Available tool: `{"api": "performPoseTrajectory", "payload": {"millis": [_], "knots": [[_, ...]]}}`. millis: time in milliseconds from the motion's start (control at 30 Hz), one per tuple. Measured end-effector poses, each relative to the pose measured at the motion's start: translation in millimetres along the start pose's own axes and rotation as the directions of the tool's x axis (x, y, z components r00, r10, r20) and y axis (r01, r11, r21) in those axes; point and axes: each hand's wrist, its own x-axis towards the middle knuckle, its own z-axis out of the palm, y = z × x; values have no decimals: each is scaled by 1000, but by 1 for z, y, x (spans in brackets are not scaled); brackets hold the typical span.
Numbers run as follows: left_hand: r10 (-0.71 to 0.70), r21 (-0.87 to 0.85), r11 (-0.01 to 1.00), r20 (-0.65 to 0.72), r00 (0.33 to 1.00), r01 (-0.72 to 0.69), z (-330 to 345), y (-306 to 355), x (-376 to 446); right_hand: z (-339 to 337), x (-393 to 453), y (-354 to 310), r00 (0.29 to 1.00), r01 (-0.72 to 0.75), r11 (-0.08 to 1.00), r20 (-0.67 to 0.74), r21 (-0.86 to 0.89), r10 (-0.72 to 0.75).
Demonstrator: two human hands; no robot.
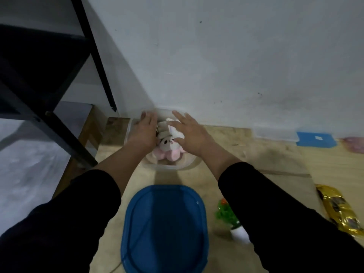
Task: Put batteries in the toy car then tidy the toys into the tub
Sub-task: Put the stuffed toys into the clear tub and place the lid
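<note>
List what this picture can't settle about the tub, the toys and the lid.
- Toy car: not visible in the head view; the left hand, the right hand and the plush toy cover most of the inside of the clear tub.
- Other toys under the plush: hidden by both hands.
- Blue lid: its near end is cut off by the bottom edge.
- Gold packet: print blurred, unreadable.

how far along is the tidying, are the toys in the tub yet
Done, by the look of it: plush toys already sit inside the clear tub against the wall. In hand: the left hand and right hand are both spread over them, seemingly pressing them down. Left: the blue lid lies on the floor, not yet on. No toy car shows, so the battery step cannot be judged.
</note>
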Motion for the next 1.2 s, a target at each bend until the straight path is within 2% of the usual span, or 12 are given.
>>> {"api": "performPoseTrajectory", "payload": {"millis": [133, 333, 433, 567, 733, 833, 967, 1100, 1200], "knots": [[12, -118, 993, -77, 997, -21, 1, 36, -38, -19, -64, 13, 997, -25, 1000, -71, -15, 24], [203, -219, 950, -108, 973, -223, 27, 108, -104, -10, -169, 56, 987, -144, 981, 47, -129, 152], [291, -228, 933, 21, 956, -279, 44, 144, -136, 2, -213, 77, 977, -183, 978, 92, -95, 192], [257, -166, 962, 288, 922, -216, 76, 180, -168, 15, -256, 93, 946, -268, 963, 185, -16, 267], [226, -110, 974, 411, 883, -198, 106, 208, -191, 39, -290, 103, 913, -328, 944, 262, 18, 313], [186, -102, 982, 385, 904, -158, 124, 219, -194, 60, -300, 108, 905, -340, 940, 258, -36, 337], [166, -161, 979, 271, 948, -125, 139, 216, -189, 83, -309, 113, 907, -350, 935, 226, -63, 355], [219, -182, 967, 225, 949, -180, 142, 214, -188, 94, -312, 109, 911, -378, 926, 185, 12, 370], [209, -170, 970, 237, 949, -171, 142, 216, -190, 98, -314, 106, 919, -384, 920, 132, 82, 372]]}}
